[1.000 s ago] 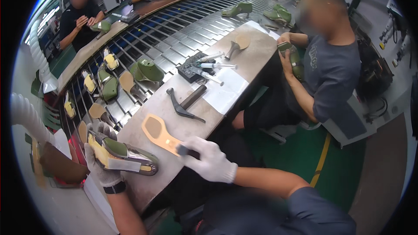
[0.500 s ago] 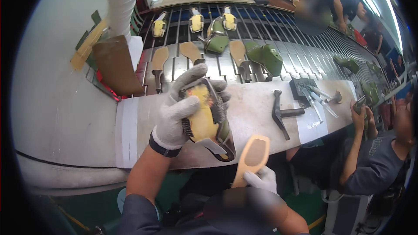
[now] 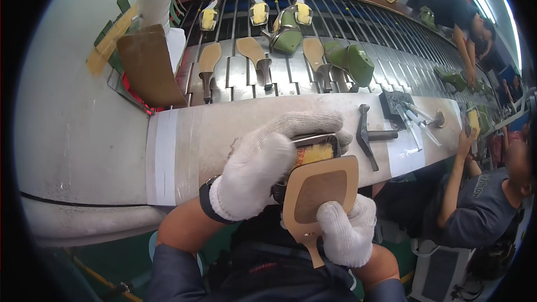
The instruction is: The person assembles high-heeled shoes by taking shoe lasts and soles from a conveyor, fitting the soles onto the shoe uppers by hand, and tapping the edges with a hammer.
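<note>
Both hands wear white knit gloves. The left hand (image 3: 263, 162) is closed over a shoe last (image 3: 313, 151) with yellow lining, held just above the near edge of the table (image 3: 196, 134). The right hand (image 3: 347, 229) grips a tan insole board (image 3: 319, 190) by its narrow heel end, its broad face toward the camera and touching the last.

The table is a pale, curved worktop, scuffed, with white tape strips at its left end. On it to the right lie a dark hammer (image 3: 366, 134) and a black tool block (image 3: 394, 103). Behind runs a slatted metal conveyor (image 3: 358, 33) carrying tan insoles (image 3: 210, 59), green lasts (image 3: 352, 59) and yellow-lined uppers (image 3: 258, 12). A brown board (image 3: 148, 64) leans at the left. Other workers (image 3: 475, 201) sit along the line over a green floor (image 3: 106, 263).
</note>
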Motion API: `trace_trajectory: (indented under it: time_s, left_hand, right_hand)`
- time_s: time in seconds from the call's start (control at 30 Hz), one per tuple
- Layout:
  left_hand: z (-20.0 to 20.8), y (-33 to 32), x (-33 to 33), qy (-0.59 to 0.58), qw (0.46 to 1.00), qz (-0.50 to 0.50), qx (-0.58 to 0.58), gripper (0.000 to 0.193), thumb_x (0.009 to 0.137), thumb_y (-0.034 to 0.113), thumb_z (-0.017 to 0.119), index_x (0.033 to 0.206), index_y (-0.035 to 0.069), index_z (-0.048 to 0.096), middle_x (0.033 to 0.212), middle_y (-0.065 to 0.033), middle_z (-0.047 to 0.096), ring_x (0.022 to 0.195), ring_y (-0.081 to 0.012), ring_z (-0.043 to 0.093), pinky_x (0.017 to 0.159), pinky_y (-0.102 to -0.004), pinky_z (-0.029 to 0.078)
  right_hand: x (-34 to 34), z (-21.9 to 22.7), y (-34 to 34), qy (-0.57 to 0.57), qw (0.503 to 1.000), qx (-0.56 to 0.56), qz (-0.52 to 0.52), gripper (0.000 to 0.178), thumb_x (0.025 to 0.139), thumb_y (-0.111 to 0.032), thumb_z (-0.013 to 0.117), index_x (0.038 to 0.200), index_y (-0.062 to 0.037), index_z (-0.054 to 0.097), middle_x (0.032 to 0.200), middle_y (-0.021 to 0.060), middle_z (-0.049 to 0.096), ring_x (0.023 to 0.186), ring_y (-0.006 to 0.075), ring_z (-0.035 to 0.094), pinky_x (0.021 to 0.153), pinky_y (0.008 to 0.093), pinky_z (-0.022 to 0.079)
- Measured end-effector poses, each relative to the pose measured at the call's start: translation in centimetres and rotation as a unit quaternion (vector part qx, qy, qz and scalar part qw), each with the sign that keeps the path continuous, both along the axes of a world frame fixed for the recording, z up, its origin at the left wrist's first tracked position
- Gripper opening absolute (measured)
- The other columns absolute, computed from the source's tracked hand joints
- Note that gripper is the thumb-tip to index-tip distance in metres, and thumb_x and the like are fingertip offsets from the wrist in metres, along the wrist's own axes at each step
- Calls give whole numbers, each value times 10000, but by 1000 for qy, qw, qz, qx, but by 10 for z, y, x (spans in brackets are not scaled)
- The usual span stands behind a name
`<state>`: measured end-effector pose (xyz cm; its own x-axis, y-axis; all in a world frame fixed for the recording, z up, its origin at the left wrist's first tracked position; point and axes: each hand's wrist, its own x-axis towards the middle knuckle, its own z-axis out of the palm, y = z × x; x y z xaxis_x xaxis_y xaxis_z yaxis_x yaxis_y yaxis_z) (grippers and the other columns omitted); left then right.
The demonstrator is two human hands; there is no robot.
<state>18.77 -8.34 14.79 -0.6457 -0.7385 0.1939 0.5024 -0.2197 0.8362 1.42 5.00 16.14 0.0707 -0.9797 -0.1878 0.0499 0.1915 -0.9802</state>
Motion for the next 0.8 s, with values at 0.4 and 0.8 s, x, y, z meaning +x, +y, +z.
trace_trajectory:
  time_s: [0.4, 0.8]
  left_hand:
    - [2, 13, 7, -77, 977, -19, -197, 1001, 793, 297, 1024, 1566, -80, 512, 1510, -276, 656, 1408, -340, 658, 1169, -489, 558]
    - [5, 20, 9, -83, 979, -5, -186, 857, 894, 308, 919, 1547, -101, 545, 1504, -293, 663, 1386, -347, 677, 1161, -473, 561]
  right_hand:
    - [6, 4, 12, -14, 997, 49, -61, 240, 1091, -140, 698, 1153, 62, 812, 887, 50, 805, 750, 62, 673, 659, 264, 556]
    - [15, 3, 15, -78, 992, 17, -94, 237, 1080, -106, 710, 1208, 67, 809, 956, 64, 824, 833, 79, 703, 734, 276, 590]
